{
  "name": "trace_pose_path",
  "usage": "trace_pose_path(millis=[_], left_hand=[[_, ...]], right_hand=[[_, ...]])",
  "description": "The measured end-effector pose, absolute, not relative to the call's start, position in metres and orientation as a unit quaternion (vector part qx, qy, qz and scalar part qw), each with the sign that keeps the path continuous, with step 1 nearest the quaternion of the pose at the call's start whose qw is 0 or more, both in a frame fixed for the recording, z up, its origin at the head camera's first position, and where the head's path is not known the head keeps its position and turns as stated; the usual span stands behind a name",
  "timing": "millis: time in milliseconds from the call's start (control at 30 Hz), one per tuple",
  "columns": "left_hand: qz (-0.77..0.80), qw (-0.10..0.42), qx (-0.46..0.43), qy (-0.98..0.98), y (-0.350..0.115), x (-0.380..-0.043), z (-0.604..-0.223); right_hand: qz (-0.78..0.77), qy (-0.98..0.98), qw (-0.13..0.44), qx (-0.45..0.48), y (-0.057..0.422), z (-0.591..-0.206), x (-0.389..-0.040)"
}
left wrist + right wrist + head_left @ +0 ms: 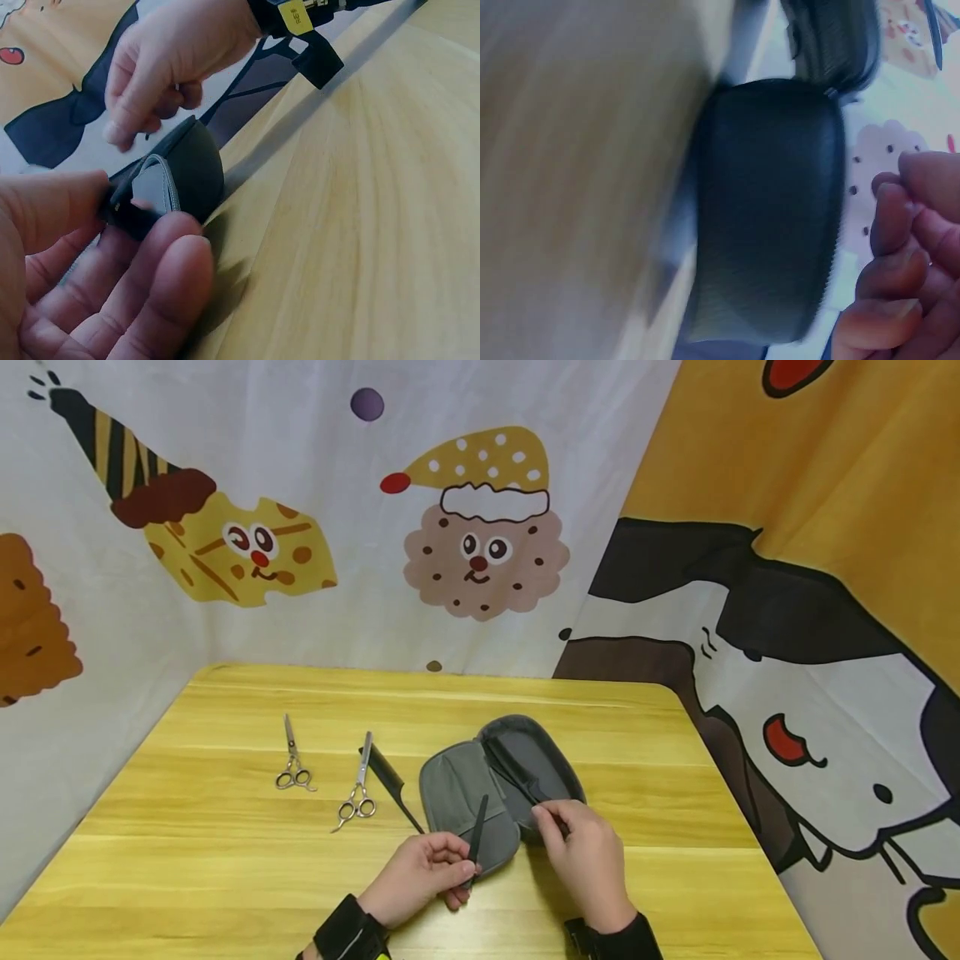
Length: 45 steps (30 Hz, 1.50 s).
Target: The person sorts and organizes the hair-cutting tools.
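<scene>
On the wood-grain table [225, 877], centre: grey fabric case [448, 777], rounded corners, unfolded like a book. Left half is a flat panel with a sewn pocket, right half a deep tray; the right wrist view shows a dark outer wall with a toothed zip along its edge. Left hand [420, 872] pinches a slim, straight, matte black strip [479, 827] between thumb and fingers, tilted up in front of the case's left half. Right hand [592, 860] is at the tray's near edge, fingers curled, thumb and forefinger tips together at the near end of a long dark tool [510, 768] lying in the tray; can't tell if it's gripped. Left of the case: black comb [386, 772], fine teeth, thin tail, then two pairs of shiny metal scissors [362, 785], ring handles toward the person. Printed cloth [300, 410] hangs behind, soft folds.
</scene>
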<state>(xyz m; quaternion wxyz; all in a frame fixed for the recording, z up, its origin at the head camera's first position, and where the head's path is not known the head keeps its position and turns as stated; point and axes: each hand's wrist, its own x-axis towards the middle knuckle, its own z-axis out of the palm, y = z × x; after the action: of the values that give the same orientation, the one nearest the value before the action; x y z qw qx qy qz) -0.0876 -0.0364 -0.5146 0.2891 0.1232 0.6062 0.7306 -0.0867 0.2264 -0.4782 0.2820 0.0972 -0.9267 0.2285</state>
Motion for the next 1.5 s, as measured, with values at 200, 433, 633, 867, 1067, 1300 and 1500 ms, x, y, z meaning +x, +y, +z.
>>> trace_pose_path(millis=[200,433,633,867,1067,1300,1500], left_hand=[[0.734,0.269,0.123,0.612,-0.037,-0.088,-0.514],[0.747,0.269,0.125,0.595,-0.038,-0.089,-0.514],[0.742,0.269,0.121,0.602,-0.039,-0.09,-0.515],[0.737,0.261,0.109,0.614,-0.037,-0.09,-0.517],[0.738,0.257,0.107,0.615,-0.037,-0.09,-0.519],[0.737,0.254,0.107,0.617,-0.036,-0.088,-0.518],[0.74,0.242,0.107,0.618,-0.037,-0.088,-0.517]], right_hand=[[0.307,-0.896,0.23,0.225,0.212,-0.474,-0.079],[0.342,-0.877,0.14,0.307,0.195,-0.478,-0.072],[0.334,-0.883,0.135,0.302,0.193,-0.478,-0.07],[0.339,-0.888,0.114,0.29,0.192,-0.478,-0.069],[0.349,-0.89,0.082,0.282,0.193,-0.477,-0.07],[0.35,-0.891,0.077,0.278,0.193,-0.477,-0.07],[0.367,-0.883,0.115,0.268,0.193,-0.478,-0.07]])
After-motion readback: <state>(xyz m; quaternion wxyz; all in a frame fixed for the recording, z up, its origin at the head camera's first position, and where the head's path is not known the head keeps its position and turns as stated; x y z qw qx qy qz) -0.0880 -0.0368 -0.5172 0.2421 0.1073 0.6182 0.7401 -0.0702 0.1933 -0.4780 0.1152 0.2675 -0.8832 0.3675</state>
